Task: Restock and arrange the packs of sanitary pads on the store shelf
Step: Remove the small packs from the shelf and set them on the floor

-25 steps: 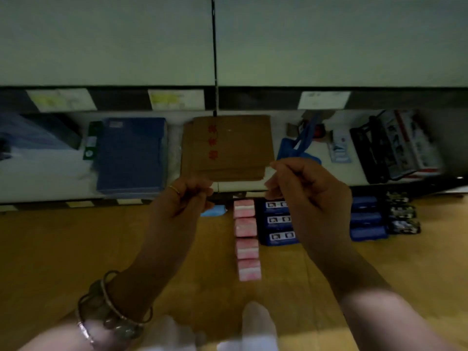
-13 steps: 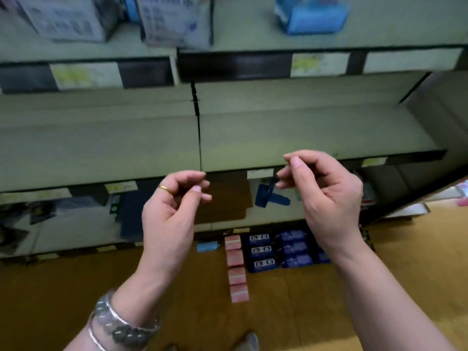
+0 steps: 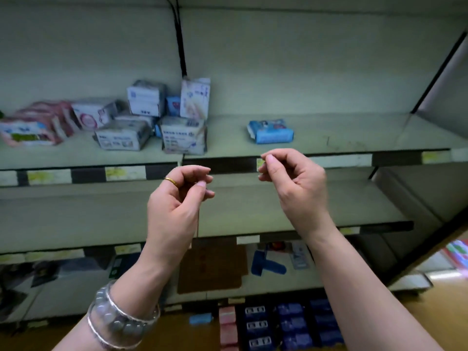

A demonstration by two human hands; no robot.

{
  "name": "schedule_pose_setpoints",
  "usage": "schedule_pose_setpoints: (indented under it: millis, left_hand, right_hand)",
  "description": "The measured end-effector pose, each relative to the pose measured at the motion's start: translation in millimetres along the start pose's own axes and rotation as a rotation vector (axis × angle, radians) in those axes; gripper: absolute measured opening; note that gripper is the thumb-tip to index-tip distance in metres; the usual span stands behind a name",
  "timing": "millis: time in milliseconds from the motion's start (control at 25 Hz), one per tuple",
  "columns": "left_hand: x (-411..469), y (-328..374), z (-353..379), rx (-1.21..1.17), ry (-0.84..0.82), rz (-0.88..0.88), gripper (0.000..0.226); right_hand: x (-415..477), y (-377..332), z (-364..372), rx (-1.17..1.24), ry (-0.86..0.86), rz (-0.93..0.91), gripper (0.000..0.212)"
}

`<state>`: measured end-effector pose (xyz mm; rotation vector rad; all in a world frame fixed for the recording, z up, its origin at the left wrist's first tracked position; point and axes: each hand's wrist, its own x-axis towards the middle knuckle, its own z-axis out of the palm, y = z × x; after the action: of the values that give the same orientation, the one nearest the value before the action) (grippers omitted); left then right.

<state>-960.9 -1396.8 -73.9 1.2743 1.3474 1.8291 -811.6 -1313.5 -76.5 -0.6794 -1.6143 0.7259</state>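
My left hand [image 3: 177, 206] and right hand [image 3: 296, 188] are raised side by side in front of the shelf, fingers curled, thumb and forefinger pinched. A thin dark strand [image 3: 198, 219] hangs from my left fingertips; I see nothing in the right pinch. Several white, grey and pink pad packs [image 3: 182, 134] lie jumbled on the upper shelf [image 3: 342, 160] at left, with one blue pack [image 3: 272, 131] alone further right. On the floor below stand a column of pink packs [image 3: 228, 325] and rows of dark blue packs [image 3: 291, 323].
The middle shelf [image 3: 76, 219] is bare. The bottom shelf holds flat brown cardboard [image 3: 210, 269], a blue object [image 3: 266, 264] and dark items at left. A small light blue pack [image 3: 200, 319] lies on the wooden floor. A black upright [image 3: 181, 46] splits the back panel.
My view has tilted up from the floor and bottom shelf to the upper shelf with the packs. Both hands stayed raised and pinched, about the same distance apart.
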Motion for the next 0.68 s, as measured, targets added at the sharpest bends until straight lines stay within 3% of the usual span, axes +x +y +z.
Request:
schedule_pose_setpoints:
  millis: [240,440,600,680]
  left_hand:
    - [58.7,-7.8,1.3,-0.031,-0.008,-0.009,0.024]
    - [127.4,-36.7,8.6,0.002,-0.088,-0.111,0.030]
    - [175.3,-49.3,17.4,0.035,-0.182,-0.144,0.027]
    - [193.3,-55.5,18.6,0.073,-0.236,-0.145,0.024]
  right_hand:
    - [53.2,24.0,27.8,-0.177,-0.067,0.035,0.017]
    - [121.4,68.7,39.8,-0.538,-0.193,0.180,0.013]
    - [179.6,130.8,37.9,-1.042,-0.485,0.324,0.059]
    - [195.0,156.5,38.7,-1.278,-0.618,0.375,0.072]
